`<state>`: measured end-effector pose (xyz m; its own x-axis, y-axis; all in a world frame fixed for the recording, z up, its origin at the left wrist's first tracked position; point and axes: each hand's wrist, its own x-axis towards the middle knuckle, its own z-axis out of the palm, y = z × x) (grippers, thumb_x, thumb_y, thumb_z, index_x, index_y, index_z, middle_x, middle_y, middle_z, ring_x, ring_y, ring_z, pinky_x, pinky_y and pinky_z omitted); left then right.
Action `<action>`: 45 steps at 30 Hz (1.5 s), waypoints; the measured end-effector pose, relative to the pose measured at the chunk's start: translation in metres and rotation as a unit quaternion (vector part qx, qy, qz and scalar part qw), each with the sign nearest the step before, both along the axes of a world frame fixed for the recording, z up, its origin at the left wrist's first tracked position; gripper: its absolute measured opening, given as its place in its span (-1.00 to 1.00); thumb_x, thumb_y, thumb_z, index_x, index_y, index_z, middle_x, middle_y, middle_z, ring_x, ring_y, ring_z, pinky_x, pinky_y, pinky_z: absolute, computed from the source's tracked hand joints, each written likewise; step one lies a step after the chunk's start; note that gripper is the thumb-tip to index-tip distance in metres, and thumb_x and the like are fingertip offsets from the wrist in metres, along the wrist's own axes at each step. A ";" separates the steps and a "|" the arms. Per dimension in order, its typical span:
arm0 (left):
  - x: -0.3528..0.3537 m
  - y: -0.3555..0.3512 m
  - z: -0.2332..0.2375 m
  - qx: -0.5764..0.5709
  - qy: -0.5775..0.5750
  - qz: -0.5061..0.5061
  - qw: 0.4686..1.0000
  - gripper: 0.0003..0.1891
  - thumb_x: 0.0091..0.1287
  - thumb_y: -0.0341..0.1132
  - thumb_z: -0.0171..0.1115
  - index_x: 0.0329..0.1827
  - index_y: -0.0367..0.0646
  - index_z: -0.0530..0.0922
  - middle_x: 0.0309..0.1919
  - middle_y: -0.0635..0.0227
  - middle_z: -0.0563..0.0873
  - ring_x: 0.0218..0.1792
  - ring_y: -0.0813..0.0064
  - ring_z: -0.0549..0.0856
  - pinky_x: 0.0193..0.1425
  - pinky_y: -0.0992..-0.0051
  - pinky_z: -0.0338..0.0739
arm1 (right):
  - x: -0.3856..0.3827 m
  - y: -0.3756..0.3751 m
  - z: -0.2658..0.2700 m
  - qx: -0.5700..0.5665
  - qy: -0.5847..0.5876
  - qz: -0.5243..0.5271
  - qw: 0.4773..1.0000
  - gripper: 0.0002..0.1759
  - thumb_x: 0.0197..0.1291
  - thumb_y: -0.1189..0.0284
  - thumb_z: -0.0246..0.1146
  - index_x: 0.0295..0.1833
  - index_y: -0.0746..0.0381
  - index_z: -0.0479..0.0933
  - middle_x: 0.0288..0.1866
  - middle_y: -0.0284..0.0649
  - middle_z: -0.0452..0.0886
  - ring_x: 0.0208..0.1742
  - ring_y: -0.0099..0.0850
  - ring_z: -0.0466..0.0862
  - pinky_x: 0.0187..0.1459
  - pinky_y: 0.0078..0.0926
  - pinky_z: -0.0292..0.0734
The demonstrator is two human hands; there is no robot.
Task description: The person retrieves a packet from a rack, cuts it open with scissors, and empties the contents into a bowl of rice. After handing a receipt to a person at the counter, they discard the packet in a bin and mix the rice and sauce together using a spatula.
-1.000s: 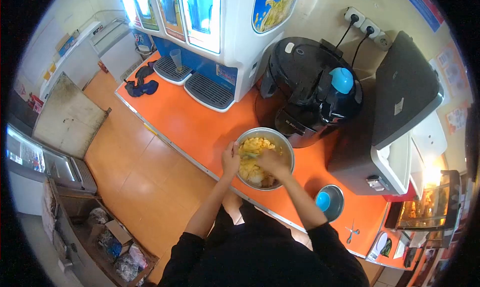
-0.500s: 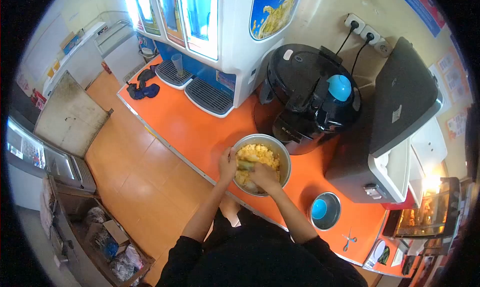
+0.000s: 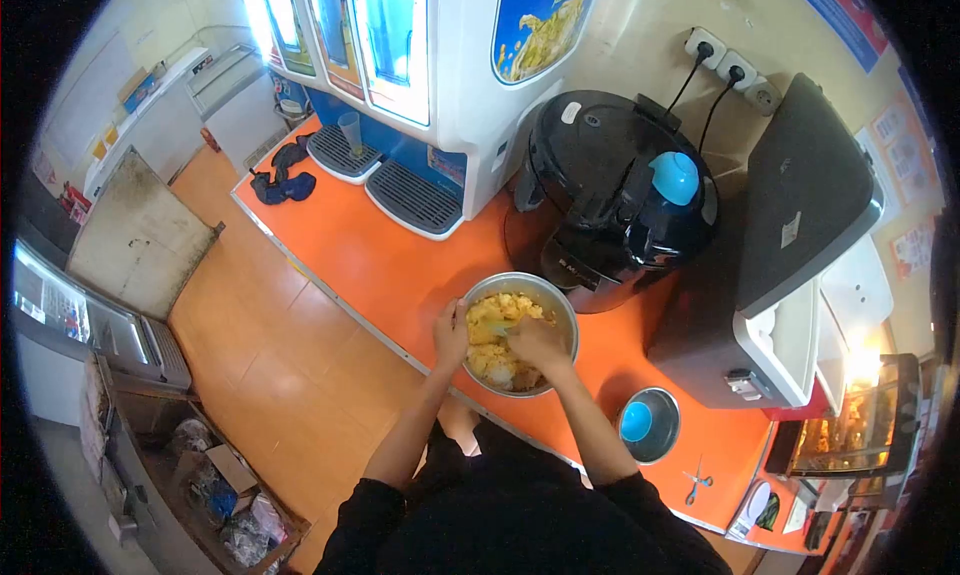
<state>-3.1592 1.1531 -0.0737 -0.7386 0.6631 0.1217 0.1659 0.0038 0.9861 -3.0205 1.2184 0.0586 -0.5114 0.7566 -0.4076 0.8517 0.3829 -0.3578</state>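
A round metal pot stands on the counter in front of me, holding yellow-coated rice with a whiter patch near its lower side. At the pot's left rim, my left hand grips the edge with the thumb over the wall. My right hand is inside the pot, closed around a pale green rice paddle. The paddle's blade points left into the rice, and the fingers hide its handle.
Behind the pot is a large black rice cooker topped by a blue bowl. A drink dispenser stands left of it, an open grey cooler box right. Nearer are a metal bowl containing a blue cup, and scissors.
My right hand has shifted slightly right with the paddle, whose blade looks turned and paler. The rice is rearranged. My left hand stays at the rim.
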 end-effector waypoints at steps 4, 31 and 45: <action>-0.001 0.004 -0.018 0.016 -0.032 0.001 0.999 -0.60 0.49 -0.10 -0.06 -0.16 -0.31 0.56 -0.44 0.04 0.62 -0.40 0.32 0.60 -0.25 0.34 0.46 | -0.002 -0.020 -0.020 0.013 0.016 0.013 1.000 -0.58 0.15 0.20 0.15 -0.13 0.35 0.62 -0.20 0.16 0.67 -0.12 0.00 0.70 -0.04 -0.10 0.56; 0.000 -0.002 -0.004 -0.016 -0.041 -0.009 0.999 -0.64 0.49 -0.13 -0.04 -0.15 -0.29 0.54 -0.46 0.14 0.58 -0.42 0.38 0.55 -0.26 0.38 0.44 | -0.005 -0.007 0.018 -0.009 0.033 0.022 0.999 -0.59 0.14 0.21 0.15 -0.14 0.37 0.59 -0.18 0.19 0.65 -0.06 0.05 0.66 0.01 -0.08 0.53; 0.003 -0.005 0.016 -0.011 -0.018 0.012 1.000 -0.64 0.50 -0.14 -0.05 -0.16 -0.30 0.55 -0.42 0.08 0.62 -0.38 0.35 0.59 -0.23 0.37 0.45 | -0.009 -0.028 0.049 -0.029 0.039 -0.032 0.998 -0.60 0.15 0.29 0.09 -0.07 0.39 0.58 -0.13 0.20 0.64 -0.01 0.09 0.64 0.03 -0.04 0.51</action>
